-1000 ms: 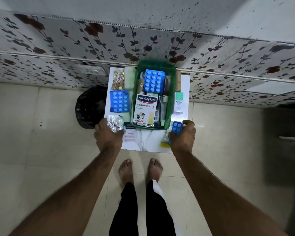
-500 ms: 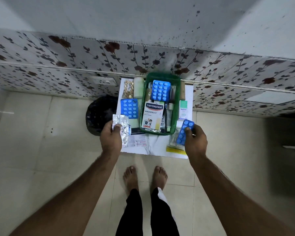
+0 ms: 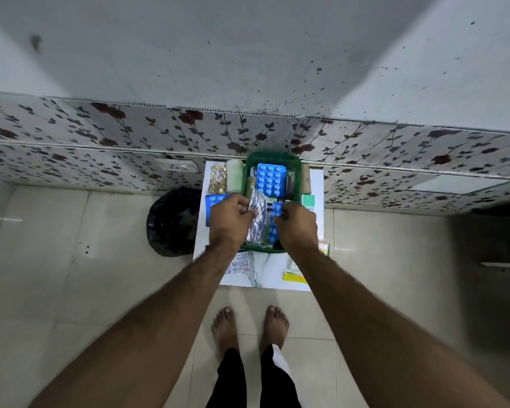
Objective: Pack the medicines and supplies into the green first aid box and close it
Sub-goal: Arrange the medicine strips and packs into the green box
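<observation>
The green box [image 3: 273, 160] sits open on the white table [image 3: 265, 270] against the wall, already holding a blue blister pack [image 3: 270, 179] beyond the fingertips. Over its near half, the left hand [image 3: 228, 220] pinches a silver foil strip [image 3: 257, 220] and the right hand [image 3: 296, 223] grips a narrow blue strip [image 3: 275, 222], the two side by side. Dropped together, they could overlap and ride high, likely fouling the lid. More supplies lie outside both wrists: gold tablets [image 3: 217, 179], a pale roll [image 3: 234, 178], yellow packets [image 3: 293, 275]
</observation>
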